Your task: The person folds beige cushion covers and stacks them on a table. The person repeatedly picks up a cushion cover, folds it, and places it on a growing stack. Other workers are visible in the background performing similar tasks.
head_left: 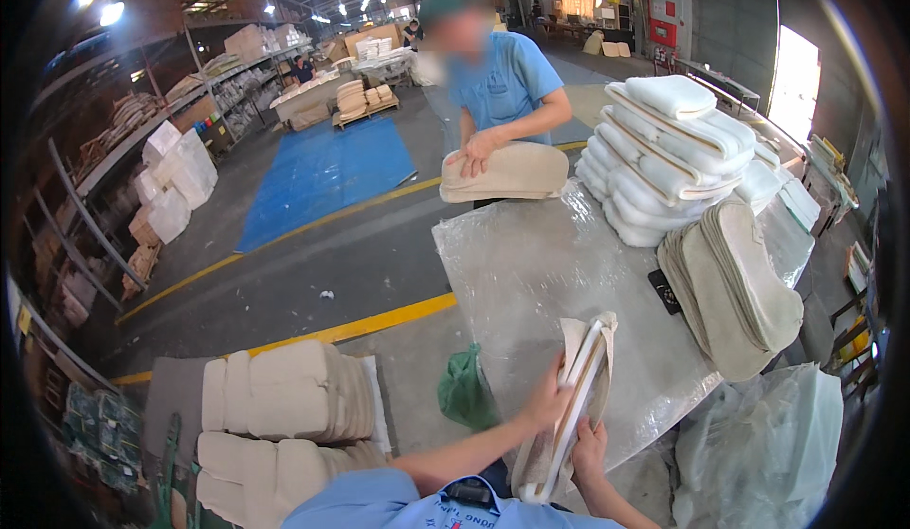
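Upright on its edge near my body stands a long padded cushion (590,363), with white foam and a thin brown layer showing between loose beige fabric edges. My left hand (548,398) grips its left side, fingers closed on the fabric. My right hand (590,447) holds the opposite side lower down, fingers also closed. The cushion's upper end leans over the plastic-covered table (531,254). To the right on that table lies a stack of beige fabric covers (730,282), beside a small black object (664,292).
White foam pads (664,145) are piled high at the table's back right. Across the table, a co-worker presses hands on a beige cushion (512,176). Finished-looking beige cushions (303,392) stand stacked at lower left. A green bag (464,389) hangs by the table edge; clear plastic-wrapped bundles (758,439) sit lower right.
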A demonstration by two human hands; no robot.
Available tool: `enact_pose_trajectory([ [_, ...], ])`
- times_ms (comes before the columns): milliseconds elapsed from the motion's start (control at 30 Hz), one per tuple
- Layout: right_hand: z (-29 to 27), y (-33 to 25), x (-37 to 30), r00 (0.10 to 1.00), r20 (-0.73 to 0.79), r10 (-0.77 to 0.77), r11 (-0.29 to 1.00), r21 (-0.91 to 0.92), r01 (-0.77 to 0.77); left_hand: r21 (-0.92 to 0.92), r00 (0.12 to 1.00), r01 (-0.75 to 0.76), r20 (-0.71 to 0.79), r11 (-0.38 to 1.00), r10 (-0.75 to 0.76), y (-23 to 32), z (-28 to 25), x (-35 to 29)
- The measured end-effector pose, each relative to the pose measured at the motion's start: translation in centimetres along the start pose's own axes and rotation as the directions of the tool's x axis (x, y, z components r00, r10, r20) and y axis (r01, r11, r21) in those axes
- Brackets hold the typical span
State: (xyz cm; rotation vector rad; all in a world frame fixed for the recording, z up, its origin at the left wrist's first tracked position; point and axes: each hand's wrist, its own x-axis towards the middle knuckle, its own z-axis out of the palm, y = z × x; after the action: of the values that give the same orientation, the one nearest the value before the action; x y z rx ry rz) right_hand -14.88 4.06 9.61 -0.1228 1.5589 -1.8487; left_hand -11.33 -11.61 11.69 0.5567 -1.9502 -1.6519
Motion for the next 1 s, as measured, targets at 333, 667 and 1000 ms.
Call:
enact_pose_trajectory([
  [333, 1.2, -5.5, 9.9, 0.992, 0.037, 0.124, 0.991, -0.051, -0.122, 0.192, 0.910, 0.182, 0.339, 0.964, -0.240, -2.9, -3.0, 15.4],
  [667, 1.1, -11.1, 18.3, 0.989, 0.138, -0.052, 0.726, -0.675, 0.132, 0.404, 0.958, -0.143, 0.286, 0.904, 0.023, -0.9, -1.5, 18.0],
  [1000, 0.9, -10.2, 18.4, 0.955, 0.173, -0.240, 0.781, -0.549, 0.296, 0.081, 0.961, -0.235, 0.169, 0.969, 0.219, -4.5, 0.8, 17.2],
])
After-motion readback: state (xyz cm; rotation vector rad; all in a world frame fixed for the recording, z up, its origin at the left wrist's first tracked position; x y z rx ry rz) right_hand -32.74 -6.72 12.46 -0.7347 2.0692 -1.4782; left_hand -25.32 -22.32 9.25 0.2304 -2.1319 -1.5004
